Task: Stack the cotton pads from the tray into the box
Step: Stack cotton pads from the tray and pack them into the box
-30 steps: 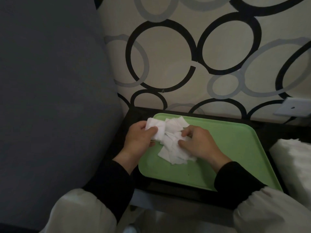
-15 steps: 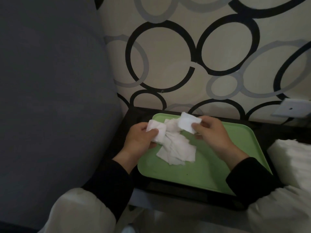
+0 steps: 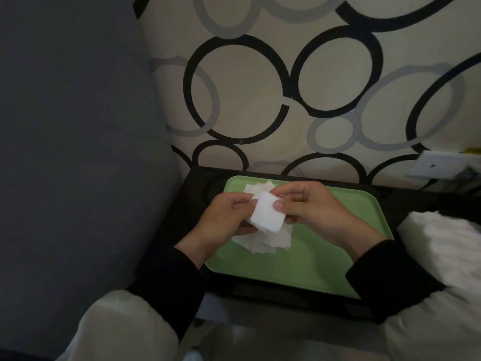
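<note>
A green tray (image 3: 325, 259) lies on a dark table, with several loose white cotton pads (image 3: 263, 241) scattered on its left part. Above them both hands meet over a small stack of pads (image 3: 266, 214). My left hand (image 3: 226, 220) grips the stack from the left. My right hand (image 3: 315, 207) pinches the top pad at its right edge, thumb on top. More pads (image 3: 257, 188) show behind the hands at the tray's far edge. No box is in view.
A dark table (image 3: 192, 201) holds the tray against a wall with ring-patterned paper. A grey cushion (image 3: 78, 152) fills the left side. White folded fabric (image 3: 447, 248) sits at the right, and a wall socket (image 3: 437, 168) is above it.
My right hand lifted one pad from the tray pile, carried it left, and now lays it onto the stack in my left hand. The left hand has come down slightly toward me.
</note>
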{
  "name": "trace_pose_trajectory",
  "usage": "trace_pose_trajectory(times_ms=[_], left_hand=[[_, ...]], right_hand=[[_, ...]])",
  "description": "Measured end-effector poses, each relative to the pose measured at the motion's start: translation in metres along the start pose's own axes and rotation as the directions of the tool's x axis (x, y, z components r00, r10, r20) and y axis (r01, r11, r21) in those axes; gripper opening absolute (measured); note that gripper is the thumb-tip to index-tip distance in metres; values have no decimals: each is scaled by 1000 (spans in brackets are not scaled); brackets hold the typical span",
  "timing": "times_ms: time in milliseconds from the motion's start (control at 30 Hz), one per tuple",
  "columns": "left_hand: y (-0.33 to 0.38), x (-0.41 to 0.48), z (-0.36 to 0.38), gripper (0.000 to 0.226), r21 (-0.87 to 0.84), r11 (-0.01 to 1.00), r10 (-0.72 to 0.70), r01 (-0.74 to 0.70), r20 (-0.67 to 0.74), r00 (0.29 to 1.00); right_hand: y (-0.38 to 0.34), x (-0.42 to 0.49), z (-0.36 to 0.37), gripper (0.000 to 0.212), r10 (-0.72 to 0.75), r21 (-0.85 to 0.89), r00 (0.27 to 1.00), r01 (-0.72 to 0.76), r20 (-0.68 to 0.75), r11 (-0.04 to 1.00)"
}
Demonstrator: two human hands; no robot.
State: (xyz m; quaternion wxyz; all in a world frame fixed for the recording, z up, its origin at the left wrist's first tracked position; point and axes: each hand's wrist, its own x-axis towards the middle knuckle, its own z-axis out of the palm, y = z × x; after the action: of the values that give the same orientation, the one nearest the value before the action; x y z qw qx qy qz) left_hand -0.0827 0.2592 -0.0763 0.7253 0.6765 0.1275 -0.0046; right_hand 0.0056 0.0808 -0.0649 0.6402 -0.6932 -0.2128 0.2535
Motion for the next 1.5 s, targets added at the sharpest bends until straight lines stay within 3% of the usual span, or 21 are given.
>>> trace_pose_trajectory(times_ms=[267,467,633,800,933,1100,1200,1333,1500], left_hand=[[6,-3,19,25,-115,992,-41,41,-2,999],[5,-13,40,31,23,997,73,-74,44,996],[8,-24,64,27,84,974,206,-212,73,976],[6,-32,99,29,86,970,221,-226,68,973],[0,-37,135,19,169,955,223,-245,136,965],[-15,-37,202,14,303,892,279,-334,211,937],[-23,-38,243,16,408,789,364,-460,294,884],[-26,-32,289,32,655,336,509,-677,479,715],[-19,4,329,77,778,106,333,-620,559,759]], right_hand=[[-2,-11,-1,14,-4,-31,994,1,-111,1000],[-6,-33,-12,26,-87,-268,959,13,-268,963],[-10,-66,-26,28,-122,-267,983,82,-140,960],[-8,-107,-52,17,-126,-210,958,71,-258,975],[-6,-145,-87,11,-145,-208,883,54,-447,977],[7,-200,-157,7,-151,-258,687,-56,-711,964],[14,-224,-190,7,-63,-103,550,-42,-833,994],[26,-241,-214,12,77,112,467,47,-881,993],[35,-243,-230,17,114,125,455,-5,-883,992]])
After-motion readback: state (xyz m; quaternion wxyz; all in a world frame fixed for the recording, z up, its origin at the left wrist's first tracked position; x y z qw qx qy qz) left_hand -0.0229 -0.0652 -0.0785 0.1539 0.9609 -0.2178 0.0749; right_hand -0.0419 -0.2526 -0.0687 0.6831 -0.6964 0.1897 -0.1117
